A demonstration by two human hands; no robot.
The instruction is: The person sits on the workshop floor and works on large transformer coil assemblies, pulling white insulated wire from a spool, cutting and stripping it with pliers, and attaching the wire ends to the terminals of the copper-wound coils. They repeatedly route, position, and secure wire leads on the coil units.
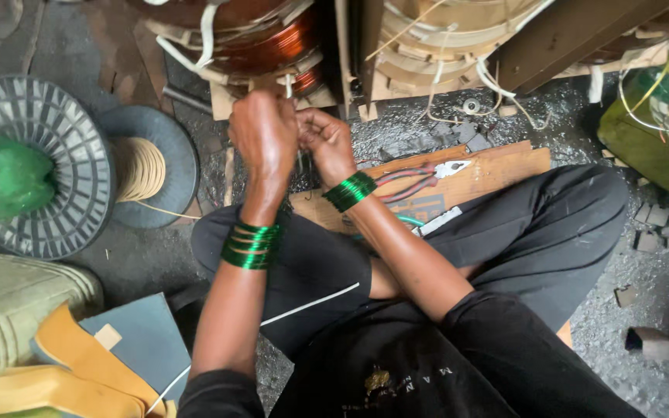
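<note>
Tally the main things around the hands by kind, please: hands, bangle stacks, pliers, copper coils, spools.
Hands: 2, left hand and right hand, together at thin wires below the coil
Green bangle stacks: 2, left wrist, right wrist
Pliers: 1, on the wooden board
Copper coil: 1
Grey spools: 2, large, smaller
Total: 8

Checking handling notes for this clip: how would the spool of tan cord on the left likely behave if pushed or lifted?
The spool seems to stand on one of its broad round flanges, so a push would probably slide it rather than roll it. Tipped onto its rims, it could roll. The thickly wound cord suggests moderate weight, and its loose end would likely trail.
</note>
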